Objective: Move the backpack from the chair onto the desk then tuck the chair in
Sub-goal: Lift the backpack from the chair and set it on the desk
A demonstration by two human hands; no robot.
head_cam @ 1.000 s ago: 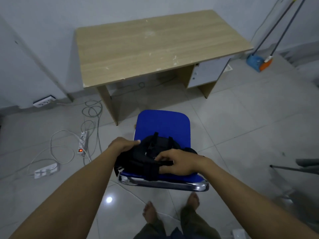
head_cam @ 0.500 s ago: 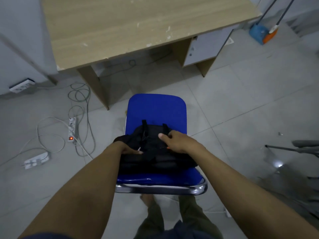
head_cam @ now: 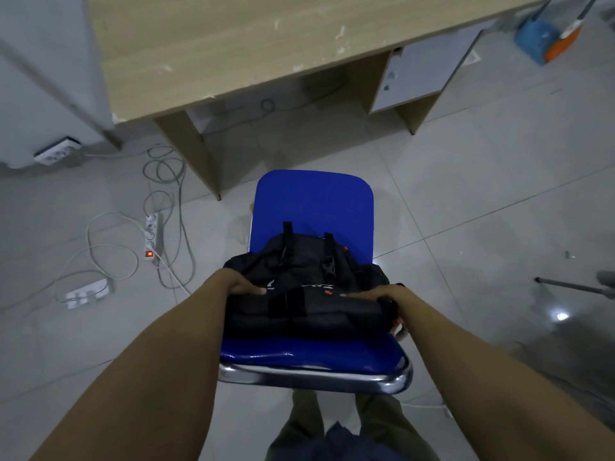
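A black backpack (head_cam: 306,287) lies flat on the blue seat of the chair (head_cam: 314,204), its straps pointing toward the desk. My left hand (head_cam: 238,284) grips the backpack's left side, thumb on top. My right hand (head_cam: 382,299) holds its right end, fingers wrapped around the edge. The wooden desk (head_cam: 233,41) stands beyond the chair, its top bare. The chair's chrome back rail (head_cam: 312,377) is nearest me, and the chair stands a little way out from the desk.
White power strips (head_cam: 153,234) and looped cables (head_cam: 109,257) lie on the tiled floor to the left. A wall socket (head_cam: 55,153) sits low on the left wall. A blue and orange broom head (head_cam: 545,41) rests at upper right. A grey metal leg (head_cam: 572,286) juts in from the right.
Both hands moved apart from the backpack's middle to its left and right ends. The view dropped closer to the chair and desk.
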